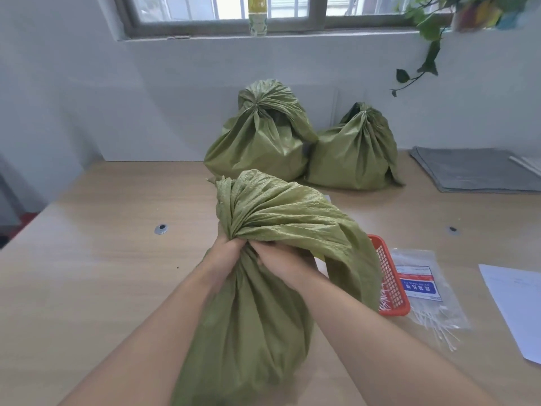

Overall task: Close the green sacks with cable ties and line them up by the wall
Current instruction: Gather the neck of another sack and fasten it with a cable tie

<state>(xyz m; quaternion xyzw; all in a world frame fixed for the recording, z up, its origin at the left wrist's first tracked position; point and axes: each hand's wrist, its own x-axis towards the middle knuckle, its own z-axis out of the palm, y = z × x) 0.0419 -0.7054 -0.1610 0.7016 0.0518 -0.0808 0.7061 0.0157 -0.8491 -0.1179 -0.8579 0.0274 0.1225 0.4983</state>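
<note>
I see the near green sack (254,332) standing on the wooden table (102,273), close to the front edge, its neck gathered into a bunch and its loose top flopping over to the right. Both hands are closed tight round that neck: the left hand (227,253) grips it from the left with its fingers curled into the folds, and the right hand (281,259) clasps it from the right, touching the left. I cannot tell whether either hand also holds a tie.

Just right of the near sack, partly under its drooping top, sits a red basket (392,282) with white cable ties (383,300) in it. Further right lie a clear packet of ties (424,288) and a white sheet of paper (515,303).

Beyond the near sack, two more green sacks stand side by side against the white wall (146,98), touching each other, a taller sack (257,142) and a shorter sack (354,153) to its right, both cinched at the neck. Beyond and far right of the near sack lies a grey folded cloth (474,168).
</note>
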